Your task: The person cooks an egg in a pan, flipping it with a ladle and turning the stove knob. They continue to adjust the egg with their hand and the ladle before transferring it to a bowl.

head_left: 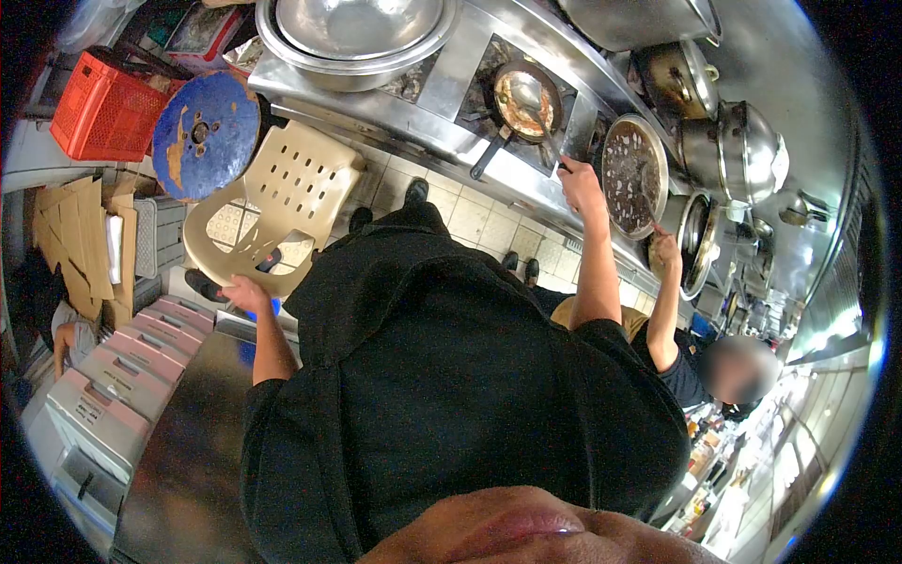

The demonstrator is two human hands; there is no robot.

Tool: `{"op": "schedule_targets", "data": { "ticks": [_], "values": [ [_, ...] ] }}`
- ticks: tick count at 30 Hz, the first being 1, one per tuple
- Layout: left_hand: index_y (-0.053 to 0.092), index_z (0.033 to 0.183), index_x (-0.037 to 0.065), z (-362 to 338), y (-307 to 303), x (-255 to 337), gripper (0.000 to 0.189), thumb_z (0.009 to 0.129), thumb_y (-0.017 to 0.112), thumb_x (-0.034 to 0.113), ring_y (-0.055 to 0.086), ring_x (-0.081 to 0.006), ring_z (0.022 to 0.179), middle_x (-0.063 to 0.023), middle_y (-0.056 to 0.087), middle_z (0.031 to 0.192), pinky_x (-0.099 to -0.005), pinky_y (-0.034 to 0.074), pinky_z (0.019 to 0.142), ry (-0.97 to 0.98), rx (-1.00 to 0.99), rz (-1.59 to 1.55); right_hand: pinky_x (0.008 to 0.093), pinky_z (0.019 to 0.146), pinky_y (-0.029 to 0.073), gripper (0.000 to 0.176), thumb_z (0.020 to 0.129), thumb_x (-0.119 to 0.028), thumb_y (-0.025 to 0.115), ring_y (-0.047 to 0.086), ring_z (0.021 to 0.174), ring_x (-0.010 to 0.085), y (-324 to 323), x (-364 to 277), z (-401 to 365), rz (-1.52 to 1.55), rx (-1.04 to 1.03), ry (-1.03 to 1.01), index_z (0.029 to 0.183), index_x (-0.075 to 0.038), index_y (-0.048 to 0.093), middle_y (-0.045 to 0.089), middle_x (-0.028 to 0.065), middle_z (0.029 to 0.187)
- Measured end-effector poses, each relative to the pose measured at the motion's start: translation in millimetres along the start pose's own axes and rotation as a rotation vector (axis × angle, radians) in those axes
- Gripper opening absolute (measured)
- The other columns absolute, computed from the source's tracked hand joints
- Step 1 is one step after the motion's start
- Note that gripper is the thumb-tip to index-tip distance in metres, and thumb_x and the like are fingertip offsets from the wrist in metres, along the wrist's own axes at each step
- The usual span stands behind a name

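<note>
At the left, my left hand [247, 293] has its fingers closed on the edge of a beige plastic chair [299, 174]. My right hand [581, 186] is wrapped round the handle of a ladle, whose bowl [524, 91] rests in a frying pan [552, 111] on the stove. Reddish and pale food lies in the pan around the ladle. The pan's black handle [490, 155] points toward me, and neither hand touches it. Just right of my right hand stands a large pot of dark food [625, 179].
A co-worker's hand [666, 246] holds a utensil at the large pot. Steel bowls [357, 70] sit on the stove's left part. Lidded pots [742, 155] line the back. A blue round disc [207, 132], a red crate [108, 108] and stacked boxes [108, 381] are at the left.
</note>
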State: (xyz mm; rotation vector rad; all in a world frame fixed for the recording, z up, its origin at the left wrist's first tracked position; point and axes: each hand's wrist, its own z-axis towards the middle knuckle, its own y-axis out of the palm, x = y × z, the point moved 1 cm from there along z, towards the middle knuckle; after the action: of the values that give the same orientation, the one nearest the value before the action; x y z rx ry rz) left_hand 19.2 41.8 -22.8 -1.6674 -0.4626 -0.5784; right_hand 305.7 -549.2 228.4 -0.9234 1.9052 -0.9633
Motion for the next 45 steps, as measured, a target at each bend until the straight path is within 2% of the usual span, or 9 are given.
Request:
{"op": "schedule_targets", "data": {
  "ticks": [10, 14, 17, 20, 23, 29, 38, 41, 45],
  "values": [
    [0.05, 0.11, -0.012, -5, -6, 6, 0.054, 0.093, 0.051, 0.04, 0.059, -0.0487, 0.096, -0.0345, 0.059, 0.103, -0.0529, 0.046, 0.084, -0.021, -0.04, -0.038, 0.0326, 0.039, 0.038, 0.042, 0.09, -0.019, 0.058, 0.045, 0.041, 0.0136, 4, 13, 7, 0.007, 0.014, -0.04, 0.132, -0.01, 0.058, 0.051, 0.0046, 0.055],
    [0.05, 0.107, -0.011, -5, -8, 11, 0.054, 0.092, 0.053, 0.04, 0.059, -0.0492, 0.095, -0.0339, 0.059, 0.101, -0.0533, 0.046, 0.084, -0.053, -0.041, -0.038, 0.0312, 0.04, 0.038, 0.042, 0.09, -0.02, 0.059, 0.047, 0.044, 0.0133, -4, 24, 5, 0.194, 0.025, -0.038, 0.13, -0.01, 0.06, 0.056, 0.0059, 0.06],
    [0.042, 0.111, -0.015, -1, 1, 0, 0.054, 0.095, 0.048, 0.036, 0.057, -0.0552, 0.091, -0.0408, 0.057, 0.099, -0.0564, 0.045, 0.081, 0.011, 0.017, 0.038, 0.0307, 0.044, 0.039, 0.042, 0.089, -0.021, 0.06, 0.048, 0.046, 0.0132, -13, 15, -6, 0.101, 0.122, -0.027, 0.129, -0.01, 0.061, 0.059, 0.0069, 0.063],
    [0.039, 0.114, -0.016, 7, 6, -14, 0.057, 0.095, 0.047, 0.037, 0.056, -0.0566, 0.09, -0.0426, 0.055, 0.098, -0.0578, 0.044, 0.081, 0.01, -0.07, -0.055, 0.0314, 0.046, 0.041, 0.042, 0.088, -0.022, 0.061, 0.049, 0.048, 0.0132, -4, 20, -3, 0.081, 0.165, -0.166, 0.129, -0.011, 0.061, 0.06, 0.0081, 0.064],
    [0.048, 0.104, -0.012, 6, 6, -11, 0.051, 0.092, 0.053, 0.038, 0.058, -0.0493, 0.094, -0.0341, 0.059, 0.098, -0.0539, 0.044, 0.085, -0.025, 0.003, -0.021, 0.0323, 0.047, 0.042, 0.042, 0.088, -0.023, 0.061, 0.048, 0.047, 0.0131, 11, 29, 5, 0.013, 0.109, -0.129, 0.129, -0.012, 0.061, 0.056, 0.0069, 0.061],
    [0.047, 0.106, -0.011, -7, -8, 13, 0.048, 0.093, 0.051, 0.035, 0.058, -0.0497, 0.095, -0.0346, 0.058, 0.101, -0.0538, 0.044, 0.085, -0.066, -0.037, -0.019, 0.033, 0.048, 0.042, 0.043, 0.089, -0.022, 0.061, 0.048, 0.046, 0.013, 25, 34, 10, 0.014, 0.063, -0.083, 0.131, -0.013, 0.06, 0.052, 0.0046, 0.056],
    [0.039, 0.108, -0.007, 4, 3, -8, 0.045, 0.095, 0.049, 0.035, 0.057, -0.0564, 0.089, -0.0404, 0.057, 0.099, -0.0594, 0.044, 0.079, 0.005, -0.021, 0.004, 0.0325, 0.05, 0.043, 0.042, 0.089, -0.021, 0.061, 0.049, 0.047, 0.0134, 30, 33, 6, -0.027, 0.086, -0.121, 0.13, -0.012, 0.06, 0.054, 0.0066, 0.057],
    [0.048, 0.105, -0.01, -1, -2, 2, 0.049, 0.091, 0.054, 0.037, 0.058, -0.0499, 0.094, -0.0336, 0.058, 0.1, -0.0549, 0.044, 0.083, -0.058, -0.026, -0.029, 0.0331, 0.053, 0.045, 0.042, 0.088, -0.022, 0.062, 0.053, 0.05, 0.0154, 29, 31, 4, -0.039, 0.086, -0.104, 0.129, -0.013, 0.06, 0.059, 0.0102, 0.062],
    [0.039, 0.108, -0.007, 0, -1, 0, 0.045, 0.095, 0.049, 0.035, 0.057, -0.0563, 0.091, -0.0412, 0.056, 0.099, -0.0598, 0.043, 0.08, -0.015, -0.037, -0.005, 0.0351, 0.063, 0.049, 0.042, 0.088, -0.022, 0.062, 0.063, 0.06, 0.0226, 26, 22, -2, -0.121, 0.144, -0.171, 0.129, -0.014, 0.06, 0.069, 0.0186, 0.086]
  ]
}}
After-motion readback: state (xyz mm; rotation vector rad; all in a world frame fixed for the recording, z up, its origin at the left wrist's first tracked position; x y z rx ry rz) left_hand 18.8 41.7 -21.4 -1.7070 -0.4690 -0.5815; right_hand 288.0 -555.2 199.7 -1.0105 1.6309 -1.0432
